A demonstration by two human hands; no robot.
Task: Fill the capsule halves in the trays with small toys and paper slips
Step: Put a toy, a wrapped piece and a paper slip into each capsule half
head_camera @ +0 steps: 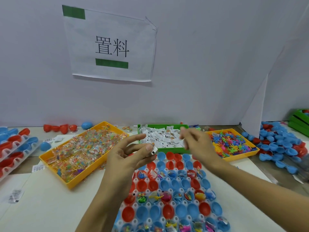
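While gripping slips, two hands [133, 153] [192, 139].

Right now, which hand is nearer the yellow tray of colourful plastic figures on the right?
Right. The right hand hovers over the green slip tray, just left of that yellow tray. The left hand, pinching a slip, is farther left.

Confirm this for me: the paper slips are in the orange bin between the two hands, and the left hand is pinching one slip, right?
Not quite. The head view shows the paper slips in a green bin, not an orange one. It does sit behind the two hands, and the left hand is pinching one slip.
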